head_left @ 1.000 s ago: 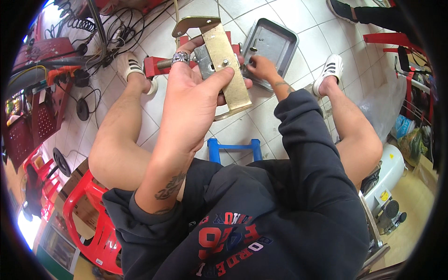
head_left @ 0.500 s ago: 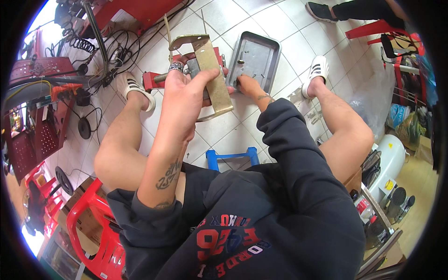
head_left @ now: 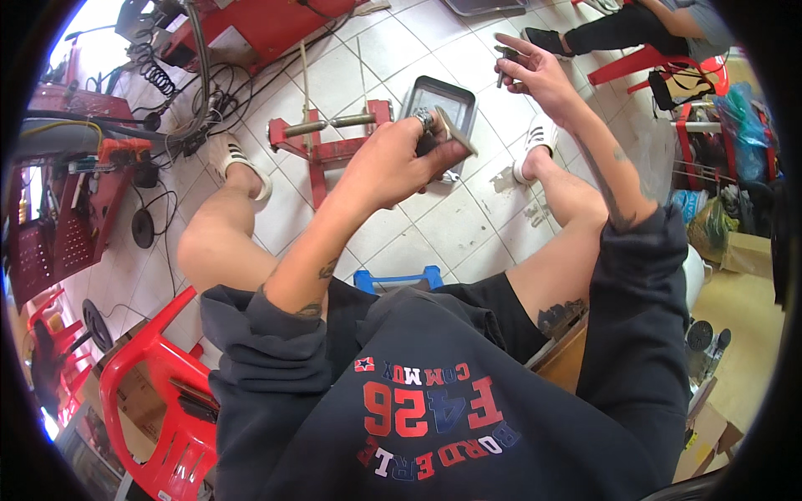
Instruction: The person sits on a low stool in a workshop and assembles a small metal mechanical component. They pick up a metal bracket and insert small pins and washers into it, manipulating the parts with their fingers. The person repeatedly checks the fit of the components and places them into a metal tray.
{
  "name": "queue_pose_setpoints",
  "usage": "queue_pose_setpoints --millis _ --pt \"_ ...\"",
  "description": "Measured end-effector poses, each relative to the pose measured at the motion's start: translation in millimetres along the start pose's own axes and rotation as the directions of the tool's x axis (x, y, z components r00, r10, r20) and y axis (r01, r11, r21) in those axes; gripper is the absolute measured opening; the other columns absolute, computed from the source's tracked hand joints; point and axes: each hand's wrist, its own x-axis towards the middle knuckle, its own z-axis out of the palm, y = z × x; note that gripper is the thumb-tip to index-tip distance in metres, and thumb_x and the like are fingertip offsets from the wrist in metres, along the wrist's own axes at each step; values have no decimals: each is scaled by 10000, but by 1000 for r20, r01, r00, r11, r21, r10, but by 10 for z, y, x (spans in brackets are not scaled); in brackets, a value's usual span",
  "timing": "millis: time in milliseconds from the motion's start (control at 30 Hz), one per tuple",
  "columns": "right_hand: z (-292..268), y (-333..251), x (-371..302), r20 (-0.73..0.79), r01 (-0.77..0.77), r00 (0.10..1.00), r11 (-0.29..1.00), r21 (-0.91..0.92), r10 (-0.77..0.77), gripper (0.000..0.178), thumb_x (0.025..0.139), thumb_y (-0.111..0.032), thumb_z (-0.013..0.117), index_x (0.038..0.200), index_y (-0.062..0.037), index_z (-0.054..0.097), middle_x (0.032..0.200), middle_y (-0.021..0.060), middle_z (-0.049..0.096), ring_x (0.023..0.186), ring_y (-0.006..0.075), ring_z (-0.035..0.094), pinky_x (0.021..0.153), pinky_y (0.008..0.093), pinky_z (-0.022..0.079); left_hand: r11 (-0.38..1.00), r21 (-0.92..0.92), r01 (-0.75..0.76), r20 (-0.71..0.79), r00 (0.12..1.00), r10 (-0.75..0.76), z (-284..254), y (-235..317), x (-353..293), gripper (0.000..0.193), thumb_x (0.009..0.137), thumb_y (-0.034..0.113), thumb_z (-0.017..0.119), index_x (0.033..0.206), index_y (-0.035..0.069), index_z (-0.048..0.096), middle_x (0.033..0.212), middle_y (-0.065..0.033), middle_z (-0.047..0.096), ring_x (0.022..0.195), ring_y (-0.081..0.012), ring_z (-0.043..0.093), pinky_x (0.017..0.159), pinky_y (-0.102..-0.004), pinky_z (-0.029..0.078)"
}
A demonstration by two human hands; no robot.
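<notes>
Off to the right of a red metal stand (head_left: 322,152), my left hand (head_left: 399,159) is closed around a metal bracket (head_left: 456,134). The bracket is turned nearly edge-on, and my fingers hide much of it. My right hand (head_left: 541,82) is raised at the far right, above the floor. Pinched in its fingers is a small dark part (head_left: 506,57) with a thin shaft, too small to name. Behind my left hand lies a grey metal tray (head_left: 473,113), partly covered by the hand and bracket.
A blue stool (head_left: 398,278) stands between my legs. Black cables (head_left: 221,92) lie on the tiled floor at the left, near a red machine (head_left: 259,37). Another person's leg (head_left: 622,29) and a second tray (head_left: 484,7) are at the far side. A red chair (head_left: 159,367) stands near left.
My left hand has moved right, away from the red stand, and turned the bracket edge-on. My right hand has left the tray and risen to the far right with the small dark part.
</notes>
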Motion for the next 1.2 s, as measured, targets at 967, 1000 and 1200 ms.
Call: queue_pose_setpoints --millis 967,1000,1200 --pt "840 -361 -1001 -80 423 899 805 417 -431 310 959 -41 594 1254 -1 507 976 136 674 860 183 701 742 279 594 870 -139 -473 7 878 479 190 -42 -33 241 831 89 721 1036 8 624 905 -92 626 747 -274 638 682 -331 496" --pt "826 -370 -1006 -68 464 879 814 350 -472 323 969 -62 584 1273 -14 486 972 146 668 855 188 697 727 279 588 860 -142 -490 -10 869 494 195 -41 -32 237 827 81 722 1030 7 624 901 -90 615 736 -267 624 678 -328 492" --pt "844 -389 -1033 -92 512 854 798 316 -512 350 965 -68 596 1289 -19 472 976 151 667 871 182 677 733 281 573 850 -138 -508 -28 860 510 195 -43 -42 228 809 46 722 1004 12 610 882 -83 589 709 -243 586 663 -315 479"
